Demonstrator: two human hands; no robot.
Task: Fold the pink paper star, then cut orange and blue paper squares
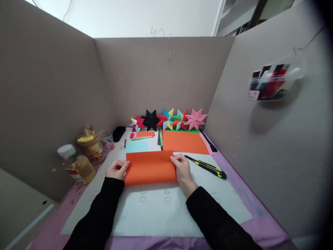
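An orange sheet of paper (151, 168) is held between both hands over the white mat, its lower edge curved over in a bend. My left hand (117, 169) pinches its left side with thumb and fingers. On the right side, my right hand (182, 170) grips the sheet near its upper corner. Just behind the held sheet lies a light blue paper (136, 146). Further back at the right is a stack topped by another orange sheet (184, 142).
Paper stars (195, 119) lean on the back panel. A yellow-black cutter (208, 167) lies right of my right hand. Small scissors (124, 145), a black phone (119, 133), a bottle (79, 165) and a lidded cup (91, 146) stand or lie at the left. Grey panels (166, 80) enclose the table.
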